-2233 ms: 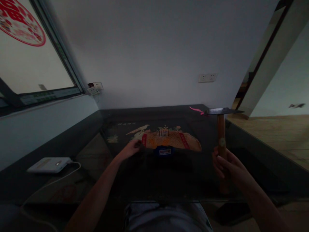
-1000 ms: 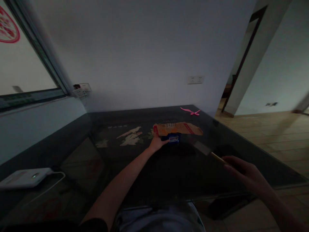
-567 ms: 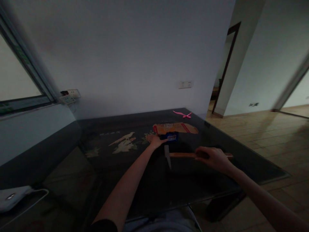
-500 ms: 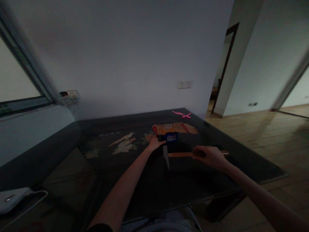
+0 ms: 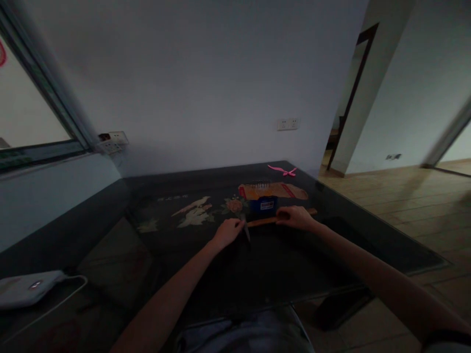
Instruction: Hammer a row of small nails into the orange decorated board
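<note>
A hammer (image 5: pixel 262 222) with a wooden handle lies sideways just in front of a blue box (image 5: pixel 263 204) on the dark table. My right hand (image 5: pixel 294 217) is closed on the handle, right of its middle. At the metal head, my left hand (image 5: pixel 231 229) has its fingers closed on the head's edge. Behind the box lies a brown insole-shaped piece (image 5: pixel 291 191) with red bands, and a row of thin upright spikes (image 5: pixel 260 185) shows above the box.
A pink ribbon (image 5: pixel 284 170) lies near the table's (image 5: pixel 206 304) back right corner. At the left front is a white device (image 5: pixel 31 289) with a cable. Wall sockets (image 5: pixel 287 124) sit above the back edge.
The hammer has moved away from me, up close to the box. My left hand has left the box and closed on the hammer head. My right hand has moved left and forward.
</note>
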Motion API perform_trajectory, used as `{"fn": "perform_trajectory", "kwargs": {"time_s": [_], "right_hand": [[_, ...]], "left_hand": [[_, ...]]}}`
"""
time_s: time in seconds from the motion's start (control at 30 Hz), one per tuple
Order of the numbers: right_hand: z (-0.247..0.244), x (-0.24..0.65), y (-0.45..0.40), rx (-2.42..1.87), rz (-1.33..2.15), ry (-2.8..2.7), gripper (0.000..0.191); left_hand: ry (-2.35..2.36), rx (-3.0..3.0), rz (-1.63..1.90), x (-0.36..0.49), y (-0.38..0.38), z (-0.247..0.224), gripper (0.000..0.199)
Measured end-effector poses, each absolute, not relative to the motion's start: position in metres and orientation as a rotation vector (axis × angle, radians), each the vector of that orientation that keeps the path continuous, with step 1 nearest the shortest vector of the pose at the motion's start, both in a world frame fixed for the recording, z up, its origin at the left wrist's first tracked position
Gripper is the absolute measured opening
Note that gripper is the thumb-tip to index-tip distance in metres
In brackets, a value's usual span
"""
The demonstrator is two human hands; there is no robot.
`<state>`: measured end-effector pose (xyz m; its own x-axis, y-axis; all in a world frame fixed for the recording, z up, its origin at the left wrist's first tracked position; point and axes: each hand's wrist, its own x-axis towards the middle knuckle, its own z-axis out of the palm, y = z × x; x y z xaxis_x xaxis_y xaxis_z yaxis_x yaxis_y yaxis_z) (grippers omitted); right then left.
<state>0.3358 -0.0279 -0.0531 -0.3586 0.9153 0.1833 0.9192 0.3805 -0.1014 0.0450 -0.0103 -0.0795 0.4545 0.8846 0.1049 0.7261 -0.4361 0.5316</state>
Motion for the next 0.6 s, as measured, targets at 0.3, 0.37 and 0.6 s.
{"fn": "perform_trajectory", "kwargs": {"time_s": [0.3, 0.37, 0.6], "right_hand": [[-0.063, 0.343, -0.012, -1.66, 0.062, -2.392, 0.039], [-0.065, 0.344, -0.01, -1.672, 0.067, -2.396, 0.04], [-0.068, 0.346, -0.005, -1.666, 0.086, -2.419, 0.042]], "left_hand": [[1.421, 2.323, 0.515, 0.055, -0.007, -0.083, 0.04], [1.443, 2.321, 0.488, 0.057, -0.006, -0.083, 0.04], [1.561, 2.302, 0.384, 0.063, -0.006, -0.081, 0.041]]}}
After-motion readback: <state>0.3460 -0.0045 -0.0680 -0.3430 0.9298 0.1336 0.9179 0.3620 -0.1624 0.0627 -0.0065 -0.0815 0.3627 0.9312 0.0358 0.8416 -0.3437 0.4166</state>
